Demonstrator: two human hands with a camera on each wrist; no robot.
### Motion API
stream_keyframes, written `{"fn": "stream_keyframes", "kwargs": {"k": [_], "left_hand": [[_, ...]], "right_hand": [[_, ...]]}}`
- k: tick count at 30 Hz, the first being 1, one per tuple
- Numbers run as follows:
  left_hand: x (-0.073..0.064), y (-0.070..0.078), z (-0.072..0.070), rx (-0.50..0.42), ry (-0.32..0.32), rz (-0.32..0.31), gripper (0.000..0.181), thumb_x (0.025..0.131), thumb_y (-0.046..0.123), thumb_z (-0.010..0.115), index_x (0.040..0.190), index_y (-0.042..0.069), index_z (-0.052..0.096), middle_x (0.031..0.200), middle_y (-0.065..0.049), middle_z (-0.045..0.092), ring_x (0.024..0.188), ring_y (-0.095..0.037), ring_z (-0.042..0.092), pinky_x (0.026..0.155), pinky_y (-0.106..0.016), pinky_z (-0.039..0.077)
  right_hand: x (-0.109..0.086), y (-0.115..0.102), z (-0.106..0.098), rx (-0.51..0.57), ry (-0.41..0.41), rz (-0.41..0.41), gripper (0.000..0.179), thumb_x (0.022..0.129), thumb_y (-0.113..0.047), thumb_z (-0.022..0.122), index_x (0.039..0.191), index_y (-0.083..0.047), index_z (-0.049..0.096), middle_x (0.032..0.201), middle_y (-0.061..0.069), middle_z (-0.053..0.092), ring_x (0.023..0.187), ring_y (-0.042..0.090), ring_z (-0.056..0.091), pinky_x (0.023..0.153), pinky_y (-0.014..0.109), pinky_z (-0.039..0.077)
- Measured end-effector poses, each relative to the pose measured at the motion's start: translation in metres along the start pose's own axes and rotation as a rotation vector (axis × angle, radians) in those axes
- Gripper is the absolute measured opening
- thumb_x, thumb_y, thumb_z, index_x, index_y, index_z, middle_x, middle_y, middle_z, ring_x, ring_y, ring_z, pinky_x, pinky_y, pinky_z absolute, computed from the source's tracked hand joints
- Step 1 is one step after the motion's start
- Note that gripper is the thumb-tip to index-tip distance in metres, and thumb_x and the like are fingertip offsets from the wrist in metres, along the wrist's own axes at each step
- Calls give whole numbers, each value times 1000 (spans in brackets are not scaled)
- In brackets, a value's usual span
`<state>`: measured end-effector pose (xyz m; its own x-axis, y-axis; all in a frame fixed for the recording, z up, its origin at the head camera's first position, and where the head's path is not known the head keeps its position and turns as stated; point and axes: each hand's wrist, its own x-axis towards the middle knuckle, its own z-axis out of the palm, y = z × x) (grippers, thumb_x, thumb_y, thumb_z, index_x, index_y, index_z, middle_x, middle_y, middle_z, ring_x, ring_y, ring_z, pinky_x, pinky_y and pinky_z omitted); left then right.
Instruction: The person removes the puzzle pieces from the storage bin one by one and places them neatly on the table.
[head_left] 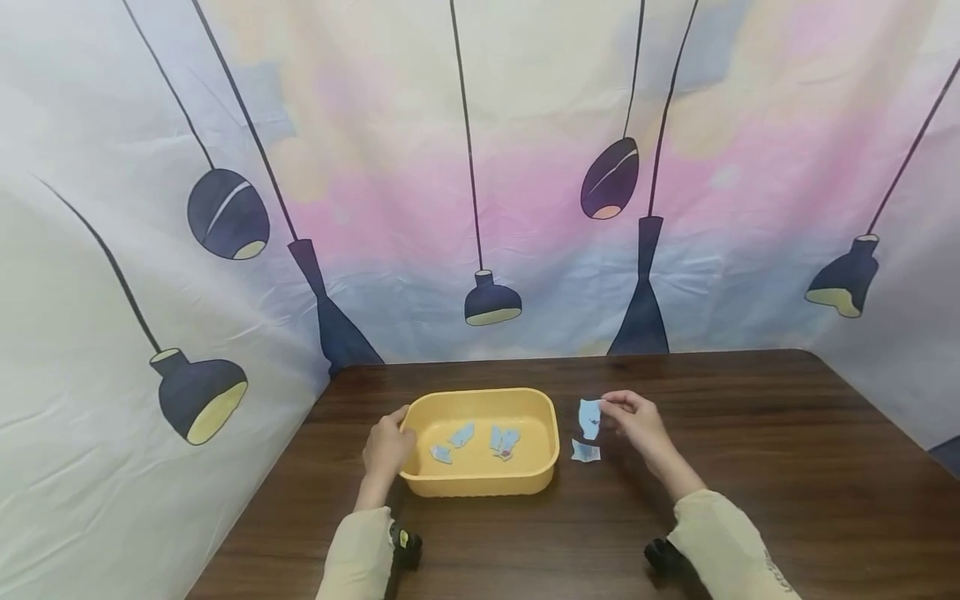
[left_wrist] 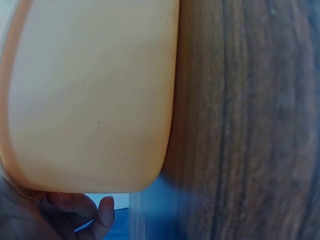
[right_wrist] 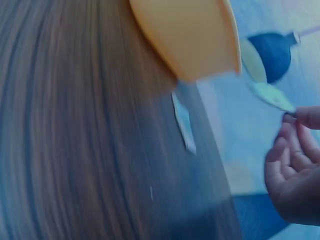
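A yellow plastic basin (head_left: 480,485) stands on the dark wooden table, with several torn light-blue paper pieces (head_left: 462,434) lying spread on its floor. My left hand (head_left: 387,450) grips the basin's left end, thumb at the rim and fingers curled against the outside, as the left wrist view shows. To the right of the basin, my right hand (head_left: 637,425) pinches a scrap of blue paper (head_left: 589,418) between thumb and fingertips, raised over the table in the right wrist view. Another torn paper piece (head_left: 586,451) lies on the wood just below it, close to the basin's right wall.
The brown wood-grain table (head_left: 787,467) runs back to a fabric backdrop (head_left: 540,208) printed with hanging lamps. Dark wrist-worn devices (head_left: 407,548) sit at both sleeve cuffs.
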<state>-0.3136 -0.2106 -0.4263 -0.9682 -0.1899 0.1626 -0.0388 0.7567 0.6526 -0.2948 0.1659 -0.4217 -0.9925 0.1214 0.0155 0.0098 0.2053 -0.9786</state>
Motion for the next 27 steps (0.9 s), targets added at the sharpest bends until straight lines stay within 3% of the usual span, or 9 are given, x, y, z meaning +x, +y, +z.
{"fn": "stream_keyframes", "kwargs": {"k": [6,9,16,23,27], "left_hand": [[-1,-1,-4,-4,-1,-9,54,86,11,47,139,7,54,100,-21,70,56,-18,50,50,-29,36],[-3,0,-5,2,-9,-18,53,87,11,47,140,7,53,106,-21,70,58,-19,51,52,-29,36],[-3,-1,-3,22,-5,-11,52,87,11,47,139,9,55,117,-23,67,66,-22,57,54,-30,37],[0,-1,-1,4,-6,8,53,87,11,48,139,6,53,97,-20,70,57,-18,51,50,-29,36],[0,0,0,5,-7,9,53,87,11,48,139,6,53,96,-20,70,56,-18,50,50,-29,35]], "right_hand": [[6,21,-25,-29,-130,146,40,96,-23,57,122,8,55,86,-7,60,74,6,55,69,23,48],[5,30,-31,-46,-145,175,39,96,-20,55,122,9,54,85,-6,59,73,5,54,68,22,48],[4,42,-31,-124,-141,120,33,95,-13,56,114,15,57,79,0,60,70,6,56,64,19,49],[5,39,-30,-94,-112,117,32,93,-6,58,114,18,54,77,1,61,66,6,57,62,18,51],[2,35,-30,-136,-98,109,33,94,-7,57,117,17,54,84,5,64,70,8,56,65,21,52]]}}
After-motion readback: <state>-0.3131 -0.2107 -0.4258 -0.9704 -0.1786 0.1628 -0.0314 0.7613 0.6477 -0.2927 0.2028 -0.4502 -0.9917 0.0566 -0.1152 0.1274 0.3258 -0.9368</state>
